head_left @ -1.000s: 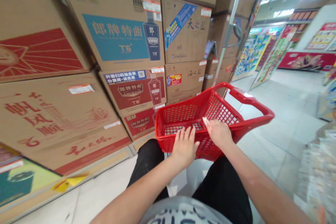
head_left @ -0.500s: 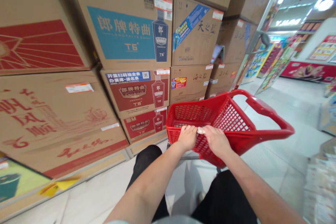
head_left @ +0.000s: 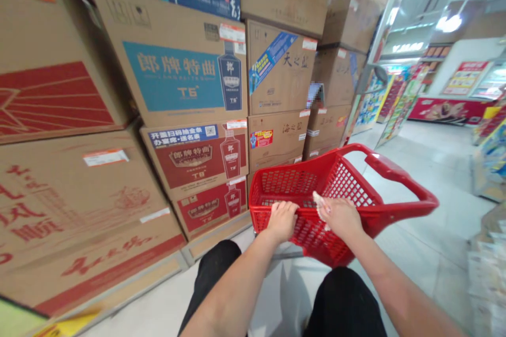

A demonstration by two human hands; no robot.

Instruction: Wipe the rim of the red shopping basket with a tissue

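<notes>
A red plastic shopping cart (head_left: 282,178) with perforated walls stands in front of me, its handle pointing right. The fingers of my left hand (head_left: 282,220) are wrapped over the cart's near rim. Further right, my right hand (head_left: 343,217) is closed on a crumpled whitish cloth or tissue (head_left: 321,204), at the same near rim. Part of the cloth sticks up above the rim and a bit hangs below it. The part of the cart's inside that shows holds nothing I can make out.
Stacked cardboard cartons (head_left: 185,76) rise along the left and behind the cart. A metal post with a round fitting (head_left: 380,75) stands beyond them. Shelves of goods (head_left: 407,100) line the aisle at the back right. Blurred packages (head_left: 490,274) lie at the right edge.
My right hand has moved right along the rim, away from my left hand, and more of the cloth shows. My left hand stays on the rim. The view has shifted slightly.
</notes>
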